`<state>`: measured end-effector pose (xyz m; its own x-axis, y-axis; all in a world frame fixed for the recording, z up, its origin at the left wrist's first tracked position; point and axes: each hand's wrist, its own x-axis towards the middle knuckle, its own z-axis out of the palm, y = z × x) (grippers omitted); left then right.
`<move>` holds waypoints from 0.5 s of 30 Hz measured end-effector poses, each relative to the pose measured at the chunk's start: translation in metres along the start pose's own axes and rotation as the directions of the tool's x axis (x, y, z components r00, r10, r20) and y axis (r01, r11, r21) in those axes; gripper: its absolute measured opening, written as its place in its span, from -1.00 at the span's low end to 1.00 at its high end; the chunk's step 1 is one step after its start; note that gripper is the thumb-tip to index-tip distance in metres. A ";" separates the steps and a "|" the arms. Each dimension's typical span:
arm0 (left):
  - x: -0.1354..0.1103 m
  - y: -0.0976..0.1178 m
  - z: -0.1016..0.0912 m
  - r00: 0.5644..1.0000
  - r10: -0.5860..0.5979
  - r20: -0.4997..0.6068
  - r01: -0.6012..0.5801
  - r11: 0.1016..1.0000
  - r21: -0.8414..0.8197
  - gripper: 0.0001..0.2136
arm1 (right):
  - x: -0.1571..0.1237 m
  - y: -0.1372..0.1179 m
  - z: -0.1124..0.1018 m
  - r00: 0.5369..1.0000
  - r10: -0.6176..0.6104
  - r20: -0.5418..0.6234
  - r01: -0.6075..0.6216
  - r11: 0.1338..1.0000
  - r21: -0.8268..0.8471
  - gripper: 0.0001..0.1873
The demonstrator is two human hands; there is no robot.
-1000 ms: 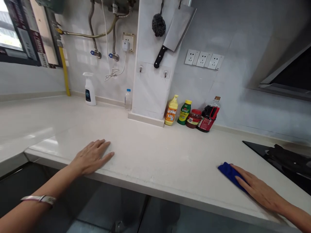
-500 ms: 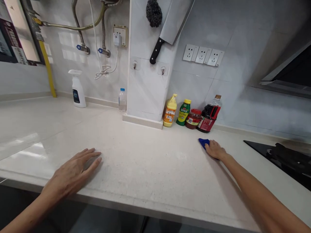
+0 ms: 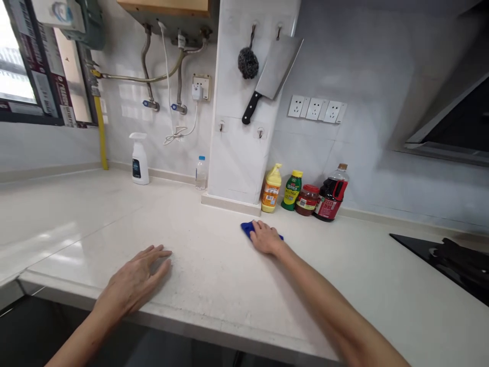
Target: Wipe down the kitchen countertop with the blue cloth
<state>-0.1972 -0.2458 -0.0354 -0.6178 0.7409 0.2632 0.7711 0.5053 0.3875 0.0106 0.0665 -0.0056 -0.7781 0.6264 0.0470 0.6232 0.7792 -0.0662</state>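
Under my right hand (image 3: 265,237) a blue cloth (image 3: 247,228) is pressed against the white countertop (image 3: 214,275), its edges showing to the left and right of the fingers. This hand is just in front of the wall pillar's base. My left hand (image 3: 135,275) rests near the counter's front edge with its fingers stretched out and nothing in them. Behind the cloth, to the right, stand a yellow pump bottle (image 3: 271,189) and a green bottle with a yellow cap (image 3: 291,191).
A red-lidded jar (image 3: 307,201) and a large dark sauce bottle (image 3: 331,194) lean close together by the wall. A spray bottle (image 3: 139,160) and a clear water bottle (image 3: 200,174) stand at the back left. A cleaver (image 3: 273,71) hangs above; a black stove (image 3: 454,260) lies right.
My right hand has slid the blue cloth left across the counter, from in front of the sauce bottle to near the pillar. The view has tilted up and shifted left; my left hand stays resting.
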 end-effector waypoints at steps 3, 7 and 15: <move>0.001 0.001 -0.003 1.000 0.008 0.003 -0.008 1.000 0.011 -0.42 | -0.028 -0.033 -0.002 0.991 -0.131 -0.013 0.131 0.990 0.051 -0.29; 0.003 0.002 -0.006 0.999 0.044 0.010 -0.045 0.997 0.057 -0.36 | -0.078 -0.054 -0.007 0.948 -0.319 0.003 0.315 0.939 0.140 -0.27; 0.006 0.000 -0.007 0.998 0.028 0.051 -0.035 0.991 0.131 -0.35 | -0.180 -0.005 -0.013 0.853 -0.521 -0.018 0.507 0.821 0.262 -0.29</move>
<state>-0.2024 -0.2442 -0.0281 -0.5873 0.7764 0.2286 0.8055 0.5329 0.2594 0.1481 -0.0500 -0.0012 -0.9874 0.1285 0.0921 0.0967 0.9518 -0.2912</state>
